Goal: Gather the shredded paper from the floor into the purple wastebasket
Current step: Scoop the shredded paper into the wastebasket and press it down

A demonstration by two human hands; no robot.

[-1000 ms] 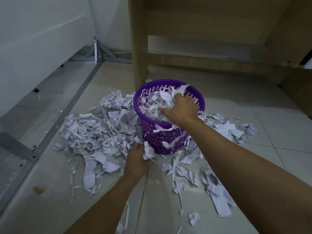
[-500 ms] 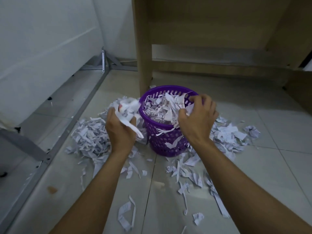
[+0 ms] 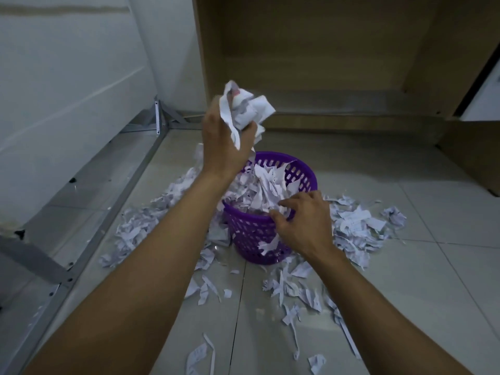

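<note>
Overhead, crumpled paper wad (image 3: 244, 109), perforated purple wastebasket (image 3: 254, 234), ragged strips.

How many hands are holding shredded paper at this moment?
1. The left hand grips a bunch of shredded paper, raised above the purple wastebasket. The right hand rests at the wastebasket's near rim, fingers on the paper heaped inside; it may pinch some, unseen.
</note>
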